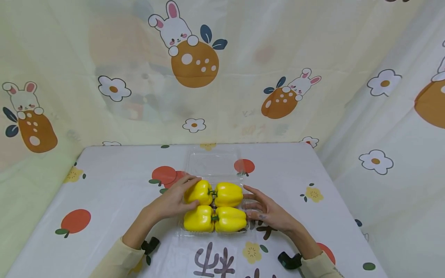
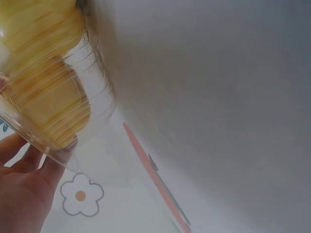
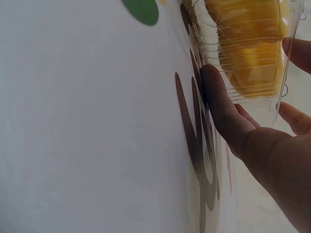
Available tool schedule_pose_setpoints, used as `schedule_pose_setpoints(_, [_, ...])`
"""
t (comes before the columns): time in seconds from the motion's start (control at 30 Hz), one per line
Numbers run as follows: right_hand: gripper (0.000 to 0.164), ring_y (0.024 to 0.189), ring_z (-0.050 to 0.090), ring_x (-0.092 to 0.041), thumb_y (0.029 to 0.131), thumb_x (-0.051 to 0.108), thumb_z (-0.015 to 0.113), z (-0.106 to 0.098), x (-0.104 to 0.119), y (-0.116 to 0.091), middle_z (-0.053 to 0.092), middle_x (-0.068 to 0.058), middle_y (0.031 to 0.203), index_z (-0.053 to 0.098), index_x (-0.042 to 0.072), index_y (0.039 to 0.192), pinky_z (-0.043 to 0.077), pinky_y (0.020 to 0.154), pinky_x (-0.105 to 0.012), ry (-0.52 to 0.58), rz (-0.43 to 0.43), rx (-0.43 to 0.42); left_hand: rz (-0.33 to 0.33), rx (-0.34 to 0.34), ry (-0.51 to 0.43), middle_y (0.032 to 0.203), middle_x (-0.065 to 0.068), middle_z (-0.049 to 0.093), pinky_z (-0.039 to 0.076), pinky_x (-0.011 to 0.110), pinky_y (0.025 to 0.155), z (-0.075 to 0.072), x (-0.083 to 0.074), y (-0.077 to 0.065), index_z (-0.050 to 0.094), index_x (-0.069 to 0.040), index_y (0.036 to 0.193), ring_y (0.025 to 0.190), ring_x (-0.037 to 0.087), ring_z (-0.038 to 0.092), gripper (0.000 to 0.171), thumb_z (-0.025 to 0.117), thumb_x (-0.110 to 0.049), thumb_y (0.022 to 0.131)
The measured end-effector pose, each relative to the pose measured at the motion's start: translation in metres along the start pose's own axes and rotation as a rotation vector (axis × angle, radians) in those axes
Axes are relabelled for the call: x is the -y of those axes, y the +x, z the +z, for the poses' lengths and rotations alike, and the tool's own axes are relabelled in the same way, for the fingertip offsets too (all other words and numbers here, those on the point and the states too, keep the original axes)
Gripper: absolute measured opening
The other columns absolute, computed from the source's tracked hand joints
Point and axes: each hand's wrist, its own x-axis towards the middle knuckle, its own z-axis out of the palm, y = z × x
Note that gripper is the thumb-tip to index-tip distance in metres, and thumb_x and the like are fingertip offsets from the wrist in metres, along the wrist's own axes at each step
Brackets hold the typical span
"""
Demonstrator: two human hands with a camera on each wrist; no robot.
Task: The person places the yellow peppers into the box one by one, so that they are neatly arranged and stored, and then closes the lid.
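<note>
Two rows of glossy yellow bell peppers [image 1: 198, 219] lie in a clear plastic clamshell container [image 1: 184, 234], their green stems facing inward. The container's lid [image 1: 213, 164] is folded back flat behind them. At the left side, my left hand [image 1: 174, 197] grips the container's edge, its thumb lying over the back left pepper. Outside the plastic wall, below the rim, the left fingers [image 2: 31, 158] show in the left wrist view. My right hand [image 1: 269, 210] touches the right side with spread fingers. In the right wrist view, the lowest digit [image 3: 218, 97] lies by the ribbed wall, close to the table.
A white cloth [image 1: 114, 193] printed with fruit, flowers and dark lettering covers the table. Dark wrist devices [image 1: 290, 260] sit by both wrists. Behind the table hangs a pale curtain [image 1: 240, 108] with rabbit prints, and more curtain closes off both sides.
</note>
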Motion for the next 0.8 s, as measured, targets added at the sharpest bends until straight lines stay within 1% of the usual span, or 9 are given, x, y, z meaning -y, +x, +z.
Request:
schedule_pose_setpoints(0.1, [0.082,0.144,0.050,-0.050,0.104,0.022,0.068,0.000,0.000,0.000,0.033,-0.025,0.169,0.020,0.026,0.170,0.054,0.111,-0.058,-0.002,0.000,-0.001,-0.008,0.005,0.014,0.157,0.008,0.051,0.053,0.050,0.115,0.000,-0.001,0.001,0.050,-0.012,0.157,0.136,0.026,0.057,0.071,0.074,-0.030,0.093])
schedule_pose_setpoints(0.33, [0.082,0.144,0.050,-0.050,0.104,0.023,0.068,0.000,-0.001,0.000,0.033,-0.024,0.169,0.020,0.027,0.170,0.053,0.112,-0.060,-0.005,0.006,-0.003,-0.052,0.024,0.056,0.160,0.010,0.049,0.051,0.054,0.117,0.001,-0.004,0.004,0.049,-0.012,0.158,0.146,0.032,0.052,0.072,0.073,-0.031,0.093])
schedule_pose_setpoints(0.5, [0.082,0.145,0.050,-0.049,0.104,0.023,0.069,0.000,-0.002,0.000,0.034,-0.024,0.169,0.020,0.028,0.170,0.051,0.114,-0.062,-0.003,0.013,-0.002,-0.073,0.019,0.076,0.158,0.010,0.050,0.052,0.053,0.116,0.003,-0.008,0.004,0.050,-0.011,0.158,0.142,0.030,0.055,0.071,0.073,-0.031,0.093])
schedule_pose_setpoints(0.7, [0.083,0.145,0.050,-0.049,0.103,0.023,0.069,0.000,-0.001,0.000,0.034,-0.024,0.169,0.020,0.028,0.170,0.050,0.115,-0.062,0.000,0.010,-0.003,-0.075,0.010,0.114,0.156,0.011,0.050,0.054,0.050,0.114,0.004,-0.011,0.005,0.051,-0.011,0.157,0.135,0.028,0.057,0.071,0.072,-0.032,0.093])
schedule_pose_setpoints(0.8, [0.082,0.145,0.050,-0.049,0.103,0.023,0.069,0.001,-0.001,0.000,0.034,-0.024,0.169,0.020,0.028,0.170,0.050,0.115,-0.062,-0.003,0.006,-0.005,-0.077,0.011,0.119,0.155,0.011,0.050,0.054,0.050,0.114,0.004,-0.011,0.005,0.050,-0.012,0.158,0.133,0.028,0.057,0.071,0.072,-0.032,0.093])
